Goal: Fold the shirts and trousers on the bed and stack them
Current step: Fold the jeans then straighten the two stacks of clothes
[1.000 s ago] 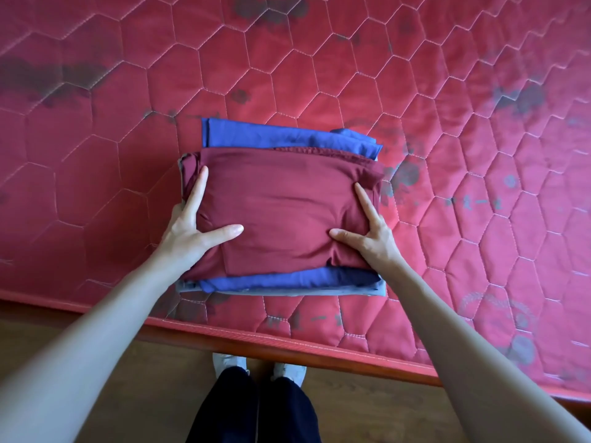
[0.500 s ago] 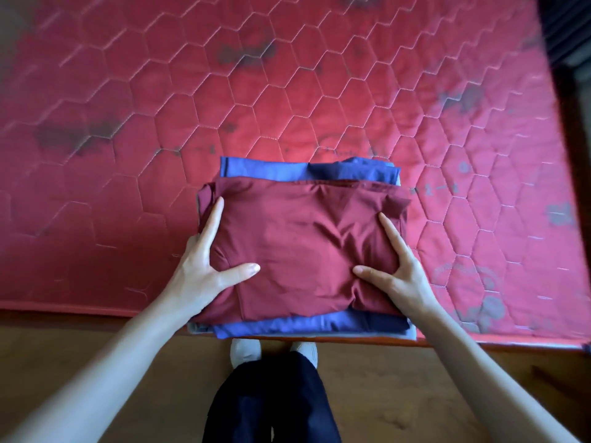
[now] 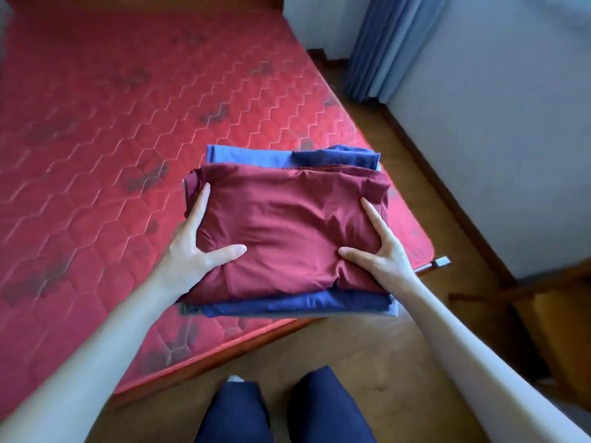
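- Red quilted mattress [image 3: 96, 129] fills the left and middle of the view, with wooden floor [image 3: 367, 346] along its near and right sides, a pale wall beyond that, and a blue curtain [image 3: 383, 43] past the mattress's far right corner.
- No loose clothes show on the mattress; everything visible is gathered in one pile.
- That stack of folded clothes [image 3: 287, 302] sits over the mattress's near right corner, its front edge overhanging the floor side; whether it rests on the mattress or is lifted clear I cannot tell.
- On top lies a maroon folded garment [image 3: 287, 225]; blue folded pieces [image 3: 287, 156] peek out behind and below it, with a pale grey layer at the very bottom.
- Left hand [image 3: 192, 251] clasps the stack's left end, thumb pressed on the maroon top, fingers running along the side.
- Right hand [image 3: 380, 251] mirrors it on the right end, thumb on top.
- Long axis of the stack runs from hand to hand, so each holds one short end and neither is nearer.
- Folding looks finished; any carry should keep both ends level so the layers don't slide.
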Tool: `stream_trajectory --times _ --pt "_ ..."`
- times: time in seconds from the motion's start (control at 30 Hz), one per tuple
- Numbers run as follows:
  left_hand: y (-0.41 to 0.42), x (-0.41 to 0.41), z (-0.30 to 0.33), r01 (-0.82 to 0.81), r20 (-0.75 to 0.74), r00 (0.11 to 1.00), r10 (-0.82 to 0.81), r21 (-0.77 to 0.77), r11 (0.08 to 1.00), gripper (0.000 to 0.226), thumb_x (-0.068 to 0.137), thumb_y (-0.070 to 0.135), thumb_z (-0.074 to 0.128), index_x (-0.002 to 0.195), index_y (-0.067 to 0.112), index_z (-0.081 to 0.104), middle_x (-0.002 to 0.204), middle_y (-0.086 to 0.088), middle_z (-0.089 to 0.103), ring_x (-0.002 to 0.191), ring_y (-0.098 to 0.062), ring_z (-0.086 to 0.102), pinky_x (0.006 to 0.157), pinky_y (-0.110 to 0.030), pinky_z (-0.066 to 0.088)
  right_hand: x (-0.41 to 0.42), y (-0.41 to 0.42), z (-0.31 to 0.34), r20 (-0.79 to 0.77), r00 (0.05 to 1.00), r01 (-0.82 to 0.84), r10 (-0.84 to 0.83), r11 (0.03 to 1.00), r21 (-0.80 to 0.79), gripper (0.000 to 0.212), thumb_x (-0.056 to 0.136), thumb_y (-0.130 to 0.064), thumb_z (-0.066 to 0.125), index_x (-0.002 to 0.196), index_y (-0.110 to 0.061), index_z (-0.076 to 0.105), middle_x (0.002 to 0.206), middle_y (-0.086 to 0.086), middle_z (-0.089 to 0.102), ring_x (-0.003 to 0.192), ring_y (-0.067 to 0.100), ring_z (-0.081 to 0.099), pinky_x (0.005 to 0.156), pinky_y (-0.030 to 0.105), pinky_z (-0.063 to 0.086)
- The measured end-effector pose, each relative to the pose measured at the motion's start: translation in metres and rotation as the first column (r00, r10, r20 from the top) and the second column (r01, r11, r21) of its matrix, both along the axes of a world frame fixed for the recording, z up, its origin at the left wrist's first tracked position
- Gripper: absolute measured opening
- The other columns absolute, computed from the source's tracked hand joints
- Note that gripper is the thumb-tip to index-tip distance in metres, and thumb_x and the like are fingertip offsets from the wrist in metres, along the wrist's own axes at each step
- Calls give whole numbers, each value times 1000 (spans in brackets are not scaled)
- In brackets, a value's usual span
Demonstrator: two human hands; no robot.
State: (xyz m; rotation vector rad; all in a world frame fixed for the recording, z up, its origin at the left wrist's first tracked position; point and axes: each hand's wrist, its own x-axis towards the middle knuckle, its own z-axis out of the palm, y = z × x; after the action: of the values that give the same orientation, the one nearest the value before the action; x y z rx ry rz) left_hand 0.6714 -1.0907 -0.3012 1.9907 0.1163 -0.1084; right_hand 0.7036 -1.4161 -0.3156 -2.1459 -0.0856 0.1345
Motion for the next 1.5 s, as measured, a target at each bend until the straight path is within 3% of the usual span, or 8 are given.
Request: stream_trajectory --times 0.1,0.23,0.4,0.6,0.73,1.03,1.3,1.5 --pt "-42 17 34 93 88 992 -92 -12 996 112 59 49 83 146 57 13 148 23 22 122 32 20 95 8 15 -12 -47 49 65 994 92 -92 996 17 96 60 -55 84 138 -64 29 135 -23 46 116 -17 45 100 8 34" --pt "-109 31 83 186 190 966 -178 -28 982 110 60 50 79 148 52 13 146 32 20 116 38 20 90 11 17 -20 -113 101 139 978 149 -156 987 62 93 60 -50 84 137 -62 33 136 -6 51 123 6 51 108 32 41" --pt "-214 39 132 281 264 928 -262 -38 959 109 61 50 78 148 52 13 145 35 22 125 28 26 95 8 19 -41 -215 143 212 949 211 -232 970 120 93 60 -47 84 138 -60 34 140 -14 47 121 -5 51 103 19 42" --pt "-350 27 161 306 307 911 -275 -56 950 108 61 48 79 150 47 17 155 19 23 138 9 25 113 -12 18 -66 -346 178 223 935 244 -274 957 155 92 62 -38 85 139 -55 37 142 -11 46 126 6 51 110 37 41" --pt "-414 35 170 321 324 904 -279 -82 944 107 60 49 79 149 51 19 150 24 26 120 33 26 96 8 19 -66 -408 194 220 931 263 -291 954 147 92 62 -39 85 139 -56 37 143 -7 48 125 9 52 109 37 41" --pt "-495 102 165 366 290 898 -332 -69 928 106 61 51 79 148 52 19 155 19 25 136 11 27 98 6 19 -18 -489 187 213 919 317 -333 942 106 92 62 -46 83 138 -60 34 145 -9 45 126 7 51 110 37 41" --pt "-545 205 159 388 260 895 -363 -51 920 105 60 54 79 145 57 17 145 27 26 112 39 25 91 11 18 77 -536 180 212 907 354 -363 932 77 92 65 -42 84 140 -58 33 144 -13 46 124 0 51 110 31 40" --pt "-588 270 156 400 232 895 -382 -33 916 106 60 53 79 146 56 17 152 22 26 130 21 28 99 4 19 139 -577 170 196 899 384 -392 920 80 92 63 -49 83 139 -60 32 143 -11 46 125 1 50 111 31 38"
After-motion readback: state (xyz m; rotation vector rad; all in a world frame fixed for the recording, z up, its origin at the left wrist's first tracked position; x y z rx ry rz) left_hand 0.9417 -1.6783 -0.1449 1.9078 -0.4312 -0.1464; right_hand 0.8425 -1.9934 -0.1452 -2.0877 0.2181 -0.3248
